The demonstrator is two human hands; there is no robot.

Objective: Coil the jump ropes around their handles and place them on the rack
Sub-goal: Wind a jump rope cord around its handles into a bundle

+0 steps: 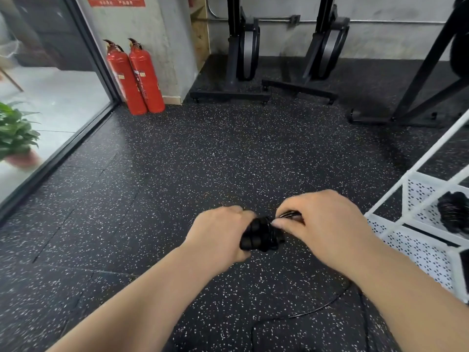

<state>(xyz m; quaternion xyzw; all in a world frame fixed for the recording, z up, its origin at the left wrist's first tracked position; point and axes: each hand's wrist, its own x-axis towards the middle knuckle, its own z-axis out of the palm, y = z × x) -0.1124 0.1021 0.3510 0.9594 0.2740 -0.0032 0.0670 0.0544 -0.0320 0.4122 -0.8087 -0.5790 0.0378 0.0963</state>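
Centre: left hand (220,232) curled round paired black jump-rope handles (256,236), partly wound; right hand (324,229) pinching the rope strand (289,214) just beside them. Loose rope tail (317,309) trailing on speckled floor (203,153) below. At right, white perforated rack (416,250) holding another coiled black rope (454,212). Labels on two red fire extinguishers (137,77) too blurred to read.

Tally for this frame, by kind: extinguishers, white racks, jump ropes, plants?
Extinguishers: 2
White racks: 1
Jump ropes: 2, one held, one coiled on the rack; a cut-off dark item at the edge is unclear
Plants: 1
Total: 6
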